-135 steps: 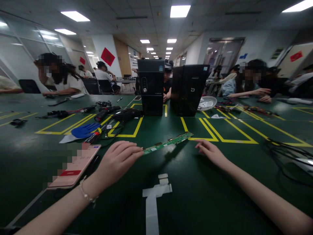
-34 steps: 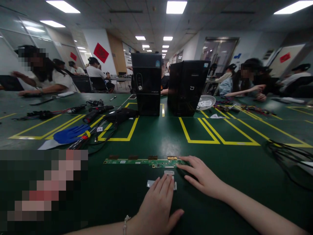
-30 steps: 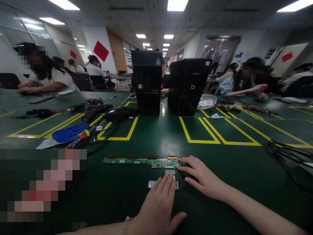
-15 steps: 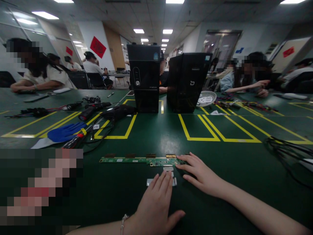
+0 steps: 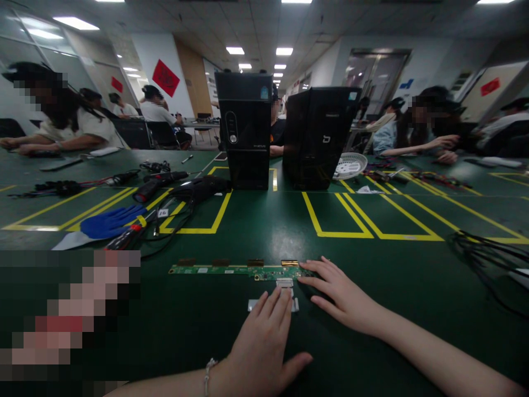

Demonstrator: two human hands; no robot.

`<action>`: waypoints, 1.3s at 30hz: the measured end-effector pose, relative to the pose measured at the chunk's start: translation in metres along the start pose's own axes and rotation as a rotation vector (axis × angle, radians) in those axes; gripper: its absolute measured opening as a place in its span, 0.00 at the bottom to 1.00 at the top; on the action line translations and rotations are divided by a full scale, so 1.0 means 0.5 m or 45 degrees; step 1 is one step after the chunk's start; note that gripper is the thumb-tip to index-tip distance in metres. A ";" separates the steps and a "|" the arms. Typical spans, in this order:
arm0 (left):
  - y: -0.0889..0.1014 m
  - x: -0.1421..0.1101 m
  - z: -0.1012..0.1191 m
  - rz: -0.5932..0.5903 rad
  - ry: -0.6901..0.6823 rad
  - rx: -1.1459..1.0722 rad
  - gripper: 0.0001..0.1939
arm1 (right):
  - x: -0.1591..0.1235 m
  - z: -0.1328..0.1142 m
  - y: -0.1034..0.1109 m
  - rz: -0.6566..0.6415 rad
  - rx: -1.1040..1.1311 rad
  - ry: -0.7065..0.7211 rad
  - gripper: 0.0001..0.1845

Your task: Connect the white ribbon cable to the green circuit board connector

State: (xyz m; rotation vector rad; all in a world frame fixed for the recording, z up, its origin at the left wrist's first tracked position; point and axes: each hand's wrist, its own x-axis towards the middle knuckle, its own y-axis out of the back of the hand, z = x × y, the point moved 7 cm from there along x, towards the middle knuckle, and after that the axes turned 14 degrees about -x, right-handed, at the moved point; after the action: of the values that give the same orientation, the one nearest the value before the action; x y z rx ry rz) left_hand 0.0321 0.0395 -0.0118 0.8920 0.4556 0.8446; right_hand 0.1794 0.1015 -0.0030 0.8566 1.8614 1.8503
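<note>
A long, narrow green circuit board (image 5: 235, 271) lies on the dark green table, with several brownish flexible tabs along its far edge. My right hand (image 5: 341, 292) rests at the board's right end, fingers spread, its fingertips over that end and partly covering it. My left hand (image 5: 266, 336) lies palm down with fingers stretched forward and thumb apart. Its fingertips touch a pale flat connector piece (image 5: 253, 305) just in front of the board; the fingers hide much of it. A whitish connector (image 5: 284, 283) sits between this piece and the board.
Two black computer towers (image 5: 248, 132) stand at the back middle. Left are a blue glove (image 5: 111, 221), a screwdriver (image 5: 126, 237) and a black corded tool (image 5: 198, 187). Black cables (image 5: 483, 259) lie right, and a white basket (image 5: 350, 165) stands behind. People sit across the table.
Both hands stay in the same place on the board and the connector piece. The person at the far left has shifted slightly, arms reaching further left.
</note>
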 end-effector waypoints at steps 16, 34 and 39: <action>0.000 0.001 -0.001 0.011 0.007 -0.022 0.42 | 0.002 0.010 -0.007 -0.065 0.069 -0.013 0.21; 0.007 0.009 -0.006 0.034 0.043 -0.007 0.39 | 0.007 0.015 -0.009 -0.105 0.174 -0.020 0.21; 0.006 0.011 0.002 0.012 0.074 -0.015 0.41 | 0.009 0.013 -0.009 -0.097 0.183 -0.024 0.21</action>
State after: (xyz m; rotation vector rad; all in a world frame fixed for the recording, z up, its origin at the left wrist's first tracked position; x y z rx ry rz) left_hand 0.0347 0.0442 -0.0088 0.8606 0.4972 0.8827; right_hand 0.1795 0.1096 -0.0073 0.8341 2.0066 1.6739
